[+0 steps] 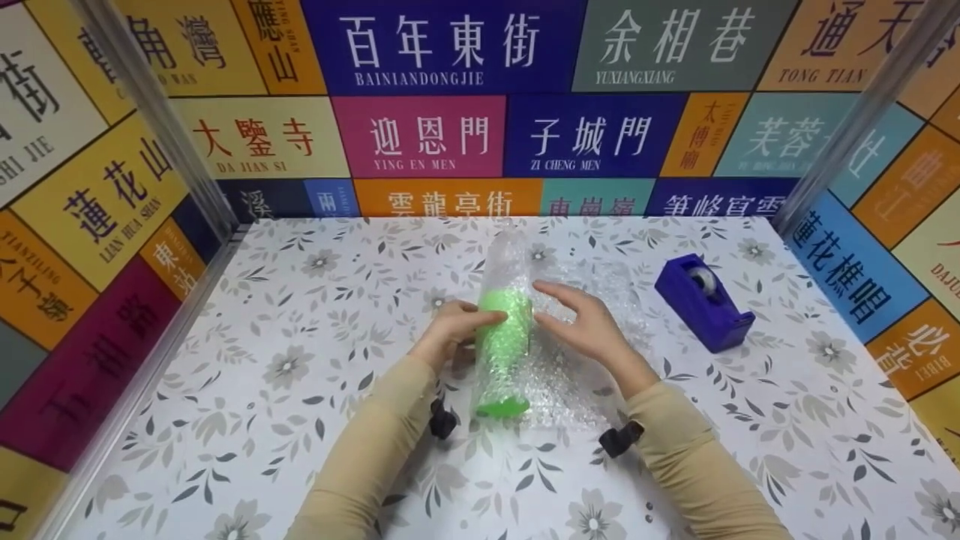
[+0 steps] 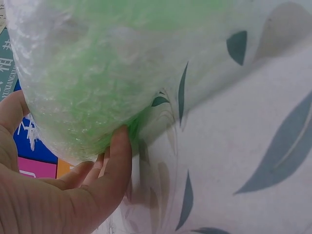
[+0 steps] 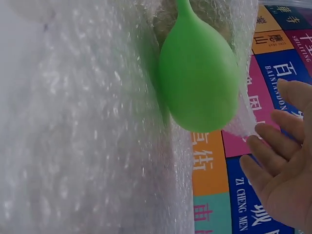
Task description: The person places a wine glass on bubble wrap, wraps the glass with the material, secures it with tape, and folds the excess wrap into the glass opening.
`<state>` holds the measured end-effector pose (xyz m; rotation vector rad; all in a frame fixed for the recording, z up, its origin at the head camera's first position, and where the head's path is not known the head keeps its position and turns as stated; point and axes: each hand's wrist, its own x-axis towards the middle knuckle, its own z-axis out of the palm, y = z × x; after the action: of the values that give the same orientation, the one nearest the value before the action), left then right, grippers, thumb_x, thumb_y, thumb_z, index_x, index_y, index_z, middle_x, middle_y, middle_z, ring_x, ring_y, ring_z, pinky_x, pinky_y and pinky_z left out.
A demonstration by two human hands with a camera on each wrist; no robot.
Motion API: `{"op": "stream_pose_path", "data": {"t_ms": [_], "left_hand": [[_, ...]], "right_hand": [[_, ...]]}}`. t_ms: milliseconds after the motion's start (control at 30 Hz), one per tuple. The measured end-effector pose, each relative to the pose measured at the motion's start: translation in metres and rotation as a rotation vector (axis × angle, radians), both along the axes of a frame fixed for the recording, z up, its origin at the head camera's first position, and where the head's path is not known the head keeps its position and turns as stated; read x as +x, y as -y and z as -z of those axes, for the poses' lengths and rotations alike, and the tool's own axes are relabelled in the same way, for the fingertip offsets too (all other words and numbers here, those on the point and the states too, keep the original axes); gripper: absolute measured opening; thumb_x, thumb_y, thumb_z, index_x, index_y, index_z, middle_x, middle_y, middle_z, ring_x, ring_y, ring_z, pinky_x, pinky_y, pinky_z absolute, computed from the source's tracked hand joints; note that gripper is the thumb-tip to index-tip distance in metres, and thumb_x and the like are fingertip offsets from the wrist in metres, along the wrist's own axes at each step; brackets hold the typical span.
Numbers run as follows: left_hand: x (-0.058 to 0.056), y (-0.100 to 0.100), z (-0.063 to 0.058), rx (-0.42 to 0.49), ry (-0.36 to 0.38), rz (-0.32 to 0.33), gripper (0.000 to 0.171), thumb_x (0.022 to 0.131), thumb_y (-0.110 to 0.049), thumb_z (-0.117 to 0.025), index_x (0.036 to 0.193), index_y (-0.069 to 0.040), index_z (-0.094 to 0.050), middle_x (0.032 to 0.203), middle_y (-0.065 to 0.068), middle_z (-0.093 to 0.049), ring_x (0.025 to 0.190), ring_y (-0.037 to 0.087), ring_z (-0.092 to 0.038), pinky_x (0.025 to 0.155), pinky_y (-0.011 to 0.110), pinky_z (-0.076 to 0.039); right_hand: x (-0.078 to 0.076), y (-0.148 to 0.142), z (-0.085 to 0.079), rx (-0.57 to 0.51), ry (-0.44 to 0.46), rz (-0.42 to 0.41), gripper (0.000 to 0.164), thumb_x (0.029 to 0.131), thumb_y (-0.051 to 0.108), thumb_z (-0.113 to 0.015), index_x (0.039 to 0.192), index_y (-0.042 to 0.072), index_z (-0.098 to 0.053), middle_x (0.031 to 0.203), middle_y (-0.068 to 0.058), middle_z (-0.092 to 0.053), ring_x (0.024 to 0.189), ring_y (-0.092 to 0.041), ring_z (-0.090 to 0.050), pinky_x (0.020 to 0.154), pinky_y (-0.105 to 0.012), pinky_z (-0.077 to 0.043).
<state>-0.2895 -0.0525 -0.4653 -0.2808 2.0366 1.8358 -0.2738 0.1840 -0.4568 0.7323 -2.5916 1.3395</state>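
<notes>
A green goblet-shaped piece (image 1: 504, 337) lies on the table, its round foot toward me, with clear bubble wrap (image 1: 574, 382) around part of it and spread out to its right. My left hand (image 1: 452, 328) grips the wrapped goblet from the left, thumb on top. In the left wrist view the fingers of that hand (image 2: 83, 190) curl under the bubble wrap. To the right of the goblet, my right hand (image 1: 589, 326) is held with thumb and fingers apart. The right wrist view shows the green bowl and stem (image 3: 200, 73) uncovered on that side, apart from the right hand (image 3: 287, 161).
A blue tape dispenser (image 1: 705, 304) with a roll of clear tape stands on the right of the table. The flower-patterned tabletop (image 1: 285, 367) ends at a back wall (image 1: 420, 135) of coloured panels with lettering, and similar side walls stand left and right.
</notes>
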Motion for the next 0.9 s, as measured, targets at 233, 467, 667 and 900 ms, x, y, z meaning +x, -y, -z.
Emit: {"op": "stream_pose_path", "data": {"t_ms": [233,467,667,900], "left_hand": [[0.0000,-0.0008,0.0003,-0.014,-0.007,-0.002,0.082,0.070,-0.030,-0.090,0.130,0.007,-0.047,0.122,0.020,-0.055,0.111,0.037,-0.059,0.092,0.042,-0.053],[0.0002,-0.0011,-0.0001,0.003,0.008,-0.002,0.083,0.070,-0.030,-0.090,0.131,0.007,-0.047,0.122,0.020,-0.055,0.108,0.035,-0.061,0.090,0.040,-0.054],[-0.0004,-0.0018,0.0012,-0.006,0.002,0.011,0.085,0.072,-0.031,-0.088,0.134,0.008,-0.045,0.126,0.021,-0.054,0.112,0.036,-0.059,0.096,0.042,-0.051],[0.0028,-0.0031,0.0001,0.033,0.019,0.007,0.088,0.071,-0.032,-0.089,0.135,0.008,-0.043,0.126,0.020,-0.053,0.113,0.036,-0.058,0.094,0.044,-0.052]], "right_hand": [[0.0080,-0.0021,0.0005,0.248,-0.388,-0.155,0.048,0.091,0.025,-0.072,0.135,0.011,-0.061,0.142,-0.009,-0.055,0.134,-0.029,-0.047,0.112,-0.048,-0.034],[0.0084,0.0008,0.0025,0.396,-0.460,-0.234,0.051,0.094,0.034,-0.068,0.138,0.012,-0.059,0.146,-0.007,-0.051,0.136,-0.027,-0.044,0.116,-0.045,-0.028],[0.0102,0.0015,0.0063,0.478,-0.422,-0.249,0.051,0.096,0.037,-0.064,0.141,0.014,-0.056,0.149,-0.007,-0.047,0.137,-0.028,-0.043,0.116,-0.047,-0.027],[0.0103,0.0007,0.0093,0.481,-0.372,-0.239,0.048,0.098,0.037,-0.060,0.142,0.017,-0.055,0.151,-0.005,-0.044,0.138,-0.028,-0.042,0.115,-0.047,-0.030]]}}
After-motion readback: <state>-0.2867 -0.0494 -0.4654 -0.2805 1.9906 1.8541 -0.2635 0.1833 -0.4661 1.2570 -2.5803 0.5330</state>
